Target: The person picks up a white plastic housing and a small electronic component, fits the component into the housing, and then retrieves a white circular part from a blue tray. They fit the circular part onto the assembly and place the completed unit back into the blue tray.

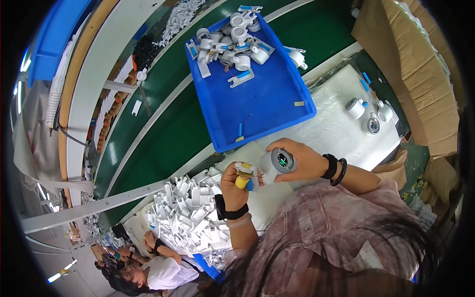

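Surface [341, 123] to the right of the blue tray [267, 106]: pale, glossy. Just nearer me than the tray, my right fingers [287, 143] grip a white device [281, 159] with a lit round display; my left fingers [230, 174] pinch a small part [249, 171], details unclear. White pieces [190, 213] lie heaped near-left of the tray.

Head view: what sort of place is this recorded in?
Most likely a factory assembly line: a blue tray holds many similar white units, loose white plastic parts are heaped beside the person, and a co-worker is nearby.
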Demonstrator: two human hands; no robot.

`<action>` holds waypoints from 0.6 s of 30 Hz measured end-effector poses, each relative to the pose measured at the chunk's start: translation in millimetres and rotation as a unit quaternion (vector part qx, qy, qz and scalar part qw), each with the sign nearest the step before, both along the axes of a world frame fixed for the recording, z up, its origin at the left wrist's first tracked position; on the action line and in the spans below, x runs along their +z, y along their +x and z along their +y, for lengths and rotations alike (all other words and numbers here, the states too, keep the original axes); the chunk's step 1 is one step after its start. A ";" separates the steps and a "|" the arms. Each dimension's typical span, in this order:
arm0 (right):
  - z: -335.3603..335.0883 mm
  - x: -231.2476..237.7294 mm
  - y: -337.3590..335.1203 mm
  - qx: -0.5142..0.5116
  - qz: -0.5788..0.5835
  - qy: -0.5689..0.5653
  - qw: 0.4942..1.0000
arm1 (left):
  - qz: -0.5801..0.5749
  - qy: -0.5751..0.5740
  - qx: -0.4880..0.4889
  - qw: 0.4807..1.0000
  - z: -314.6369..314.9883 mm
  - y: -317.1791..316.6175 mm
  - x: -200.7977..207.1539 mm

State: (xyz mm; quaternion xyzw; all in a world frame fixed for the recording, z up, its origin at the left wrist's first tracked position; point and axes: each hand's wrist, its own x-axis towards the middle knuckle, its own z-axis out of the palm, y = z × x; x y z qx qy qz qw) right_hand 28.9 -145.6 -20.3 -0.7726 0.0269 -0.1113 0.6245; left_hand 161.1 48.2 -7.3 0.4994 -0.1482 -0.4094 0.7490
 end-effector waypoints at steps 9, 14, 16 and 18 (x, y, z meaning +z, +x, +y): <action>-6.6 8.9 -23.8 -0.037 -0.029 -0.121 0.992 | -0.125 0.087 -0.013 0.988 8.4 -15.7 1.2; -6.2 13.7 -31.3 -0.044 -0.024 -0.125 0.991 | -0.086 0.105 -0.015 0.991 10.4 -21.3 3.7; -5.9 13.6 -34.7 -0.043 -0.018 -0.125 0.991 | -0.077 0.103 -0.025 0.991 12.3 -23.3 2.9; -5.2 11.9 -36.6 -0.036 -0.032 -0.134 0.990 | -0.144 0.114 -0.019 0.983 14.0 -24.0 -0.5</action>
